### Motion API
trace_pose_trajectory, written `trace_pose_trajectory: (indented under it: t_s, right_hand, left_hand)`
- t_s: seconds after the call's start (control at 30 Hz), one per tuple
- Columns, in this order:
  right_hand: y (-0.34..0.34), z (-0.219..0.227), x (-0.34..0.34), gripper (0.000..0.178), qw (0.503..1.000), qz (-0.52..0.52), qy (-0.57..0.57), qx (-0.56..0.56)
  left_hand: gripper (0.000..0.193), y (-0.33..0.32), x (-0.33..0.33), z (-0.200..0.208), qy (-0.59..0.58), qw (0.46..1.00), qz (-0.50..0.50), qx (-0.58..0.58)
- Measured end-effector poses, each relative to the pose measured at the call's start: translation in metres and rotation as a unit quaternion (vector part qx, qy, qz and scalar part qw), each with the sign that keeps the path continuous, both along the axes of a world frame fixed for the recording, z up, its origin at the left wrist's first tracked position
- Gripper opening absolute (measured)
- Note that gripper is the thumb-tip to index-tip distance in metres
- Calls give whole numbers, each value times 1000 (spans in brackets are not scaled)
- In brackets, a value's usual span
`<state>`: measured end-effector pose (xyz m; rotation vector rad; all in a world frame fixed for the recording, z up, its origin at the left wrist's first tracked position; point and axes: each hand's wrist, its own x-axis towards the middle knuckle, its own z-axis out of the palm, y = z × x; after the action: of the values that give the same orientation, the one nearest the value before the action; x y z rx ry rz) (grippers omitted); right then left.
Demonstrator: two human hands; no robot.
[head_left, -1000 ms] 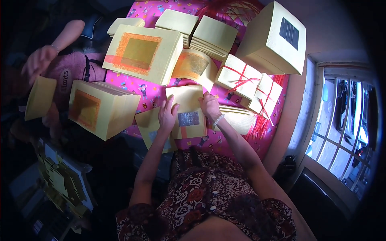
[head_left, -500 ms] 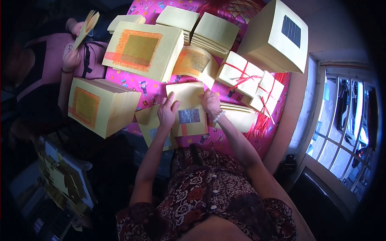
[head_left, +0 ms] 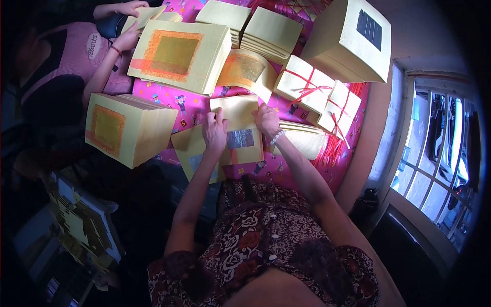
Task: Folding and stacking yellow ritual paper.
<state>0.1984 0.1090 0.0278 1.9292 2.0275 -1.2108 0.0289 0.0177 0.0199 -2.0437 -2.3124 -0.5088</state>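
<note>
pressing on the left part of a pale yellow rectangular paper sheet with a silver patch (head_left: 235, 109), the left hand (head_left: 215, 134) has its fingers slightly bent and thumb apart; whether they pinch the paper cannot be told. the right hand (head_left: 267, 121) has its fingers curled in, grasping the sheet's right edge. the sheet lies in front of the person's body, partly over a second pale yellow paper sheet (head_left: 180, 145) at its left. just to the right sits a low fanned stack of pale yellow paper (head_left: 304, 147), and beyond it two pale bundles tied with red string (head_left: 302, 92). past the fingertips, a curled paper sheet with an orange and silver patch (head_left: 249, 68) leans beside a thick pale yellow paper stack with an orange-bordered gold square (head_left: 176, 53). all rest on a bright pink printed cover (head_left: 180, 106). farther left, a co-worker's hands (head_left: 130, 35) hold pale yellow paper.
</note>
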Motion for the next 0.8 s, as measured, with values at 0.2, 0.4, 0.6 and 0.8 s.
trace_pose_trajectory:
  t_s: [0.2,0.4,0.6,0.8]
  right_hand:
    - [-6,-7,-1,33,997,-6,-11,75]
    - [-5,-9,-1,34,997,-11,-26,70]
    - [-3,-6,-2,36,998,-6,-33,54]
    - [-4,-9,-2,37,998,-6,-29,58]
  left_hand:
    - [37,-2,6,-6,-114,984,4,-134]
    - [45,-3,13,-1,-111,988,-6,-110]
    - [49,-8,13,3,-67,993,-65,-78]
    - [47,-10,14,1,-79,991,-61,-94]
